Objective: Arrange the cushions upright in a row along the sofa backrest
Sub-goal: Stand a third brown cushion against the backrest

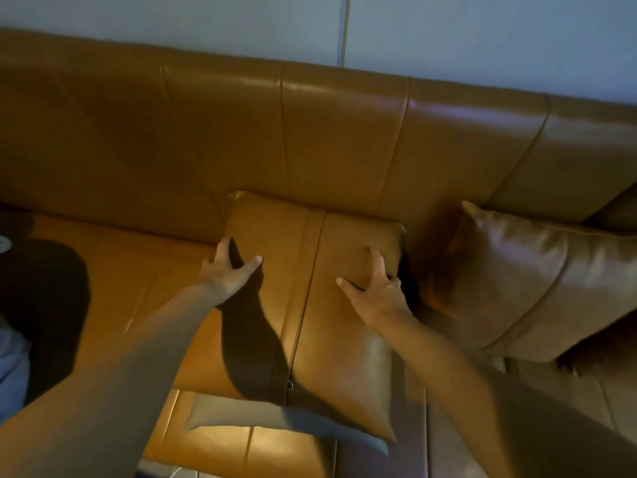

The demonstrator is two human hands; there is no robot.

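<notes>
A tan leather cushion (pixel 331 305) with a zip seam down its middle leans against the sofa backrest (pixel 310 132) at the centre. My left hand (pixel 229 270) rests on its left edge with fingers spread. My right hand (pixel 375 291) presses on its right side near the edge, fingers curled over the leather. A second, browner cushion (pixel 531 281) stands tilted against the backrest just to the right, a dark gap between the two. A grey-looking cushion edge (pixel 275 419) shows under the centre cushion's lower end.
The sofa seat (pixel 138 288) stretches to the left, partly in dark shadow. A pale wall (pixel 448 39) rises behind the backrest. Some blue cloth (pixel 12 360) and a white object (pixel 3 243) sit at the far left edge.
</notes>
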